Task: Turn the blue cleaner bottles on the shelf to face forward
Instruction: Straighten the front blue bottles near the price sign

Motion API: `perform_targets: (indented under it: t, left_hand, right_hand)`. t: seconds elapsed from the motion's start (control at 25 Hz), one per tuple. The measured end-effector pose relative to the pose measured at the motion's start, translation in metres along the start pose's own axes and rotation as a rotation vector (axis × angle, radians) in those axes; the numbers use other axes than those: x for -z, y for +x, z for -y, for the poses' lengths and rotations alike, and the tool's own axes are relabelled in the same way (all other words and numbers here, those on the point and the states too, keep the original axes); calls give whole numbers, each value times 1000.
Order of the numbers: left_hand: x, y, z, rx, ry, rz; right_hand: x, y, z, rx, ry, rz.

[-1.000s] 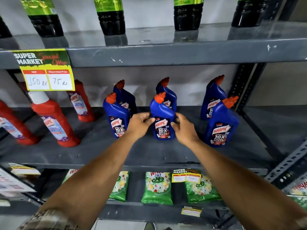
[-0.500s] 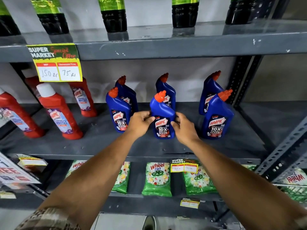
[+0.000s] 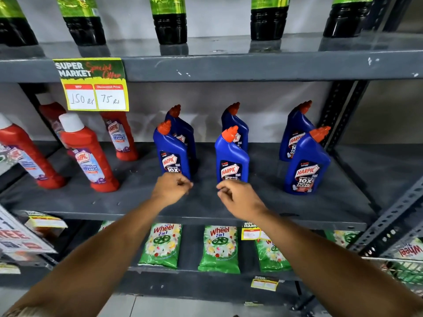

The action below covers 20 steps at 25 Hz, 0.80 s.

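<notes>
Several blue cleaner bottles with orange caps stand on the grey middle shelf point(image 3: 263, 202) in two rows. The front left bottle point(image 3: 171, 152), front middle bottle point(image 3: 232, 156) and front right bottle point(image 3: 306, 163) show their labels to me. Behind them stand a back left bottle point(image 3: 183, 131), back middle bottle point(image 3: 238, 126) and back right bottle point(image 3: 295, 131). My left hand point(image 3: 171, 187) hovers just in front of the front left bottle, fingers curled, holding nothing. My right hand point(image 3: 238, 197) hovers in front of the front middle bottle, fingers loosely curled, not gripping it.
Red cleaner bottles point(image 3: 89, 154) stand at the shelf's left under a yellow price tag point(image 3: 95, 88). Dark bottles with green labels point(image 3: 170, 21) line the shelf above. Green detergent packets point(image 3: 218, 248) lie on the shelf below. A perforated upright post point(image 3: 338, 110) bounds the right side.
Both hands have let go of the front middle blue bottle and drawn back toward me. The bottle stays upright with its label forward.
</notes>
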State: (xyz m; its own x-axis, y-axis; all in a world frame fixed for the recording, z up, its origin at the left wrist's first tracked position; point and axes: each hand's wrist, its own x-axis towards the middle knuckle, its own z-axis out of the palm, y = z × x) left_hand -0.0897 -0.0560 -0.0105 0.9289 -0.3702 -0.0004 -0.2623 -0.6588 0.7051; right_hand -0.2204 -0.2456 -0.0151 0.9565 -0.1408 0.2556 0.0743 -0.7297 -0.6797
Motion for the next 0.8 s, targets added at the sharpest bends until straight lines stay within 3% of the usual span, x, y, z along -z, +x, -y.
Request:
perform_targets:
  t: [0.12, 0.28, 0.4, 0.56, 0.8]
  left_hand:
    - [43, 9, 31, 149, -18, 4]
    - [82, 39, 56, 209, -115, -170]
    - [79, 53, 48, 51, -337, -74]
    - [68, 67, 52, -170, -309, 37]
    - [71, 66, 63, -199, -279, 9]
  right_hand:
    - [-22, 25, 16, -68, 61, 88]
    - [-49, 79, 44, -221, 92, 32]
    - [-65, 114, 55, -302, 131, 28]
    - [-87, 127, 61, -309, 149, -60]
    - [-88, 115, 63, -321, 180, -86]
